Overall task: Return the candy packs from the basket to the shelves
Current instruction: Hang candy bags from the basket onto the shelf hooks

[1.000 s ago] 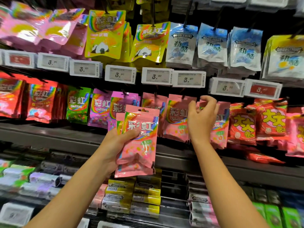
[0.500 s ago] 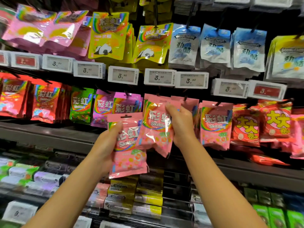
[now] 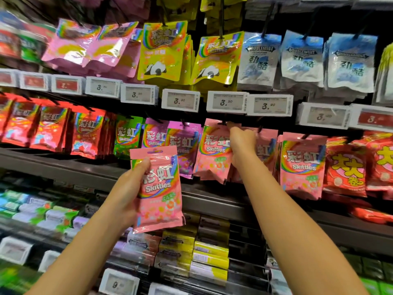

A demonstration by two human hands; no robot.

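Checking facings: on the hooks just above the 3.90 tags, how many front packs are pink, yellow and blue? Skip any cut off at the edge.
Pink packs: 2
Yellow packs: 2
Blue packs: 3
Total: 7

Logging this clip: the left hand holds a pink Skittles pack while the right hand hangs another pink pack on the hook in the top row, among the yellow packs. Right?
Not quite. In the head view the right hand lifts its pink pack to a hook in the middle row, among other pink packs. The left hand does hold a pink Skittles pack.
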